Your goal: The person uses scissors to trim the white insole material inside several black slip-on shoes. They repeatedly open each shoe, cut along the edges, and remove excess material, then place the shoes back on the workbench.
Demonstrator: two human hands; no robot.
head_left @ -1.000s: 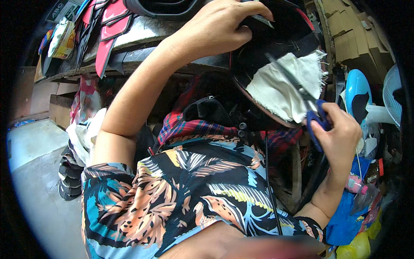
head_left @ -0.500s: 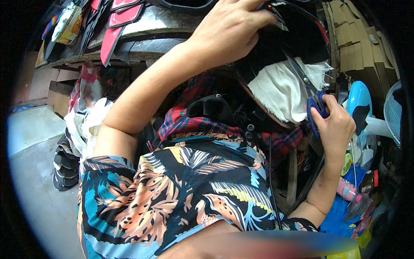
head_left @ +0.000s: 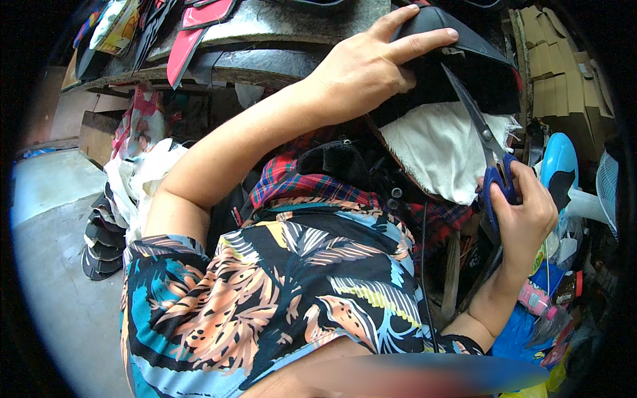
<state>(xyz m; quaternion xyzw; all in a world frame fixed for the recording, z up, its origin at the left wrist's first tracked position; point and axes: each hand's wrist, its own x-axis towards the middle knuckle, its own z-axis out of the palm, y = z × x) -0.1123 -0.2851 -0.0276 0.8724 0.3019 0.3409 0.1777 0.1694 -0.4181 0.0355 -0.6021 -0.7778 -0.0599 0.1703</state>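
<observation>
Scissors with dark blue handles [head_left: 492,192] are in my right hand [head_left: 531,212], its fingers wrapped through and around the loops. Their blades point up and away, close together, the tips beside a black flexible piece [head_left: 446,18] with a stitched edge and a bit of red trim. Across this piece lie the spread, stretched index and middle fingers of my left hand [head_left: 368,69]; the thumb is bent lower down and partly hidden. A white cloth [head_left: 428,142] with frayed edges lies below the blades, under the black material.
Red and black cut pieces [head_left: 189,50] hang over the worn work surface [head_left: 275,63] at the far left. Stacked cardboard [head_left: 561,73] stands at the far right, above a blue and white fan [head_left: 561,159]. Bags and a pink bottle [head_left: 534,298] crowd the right side.
My left fingers have stretched out and spread over the black piece, whose stitched edge now shows. The scissors and right hand have shifted slightly right and down in the picture.
</observation>
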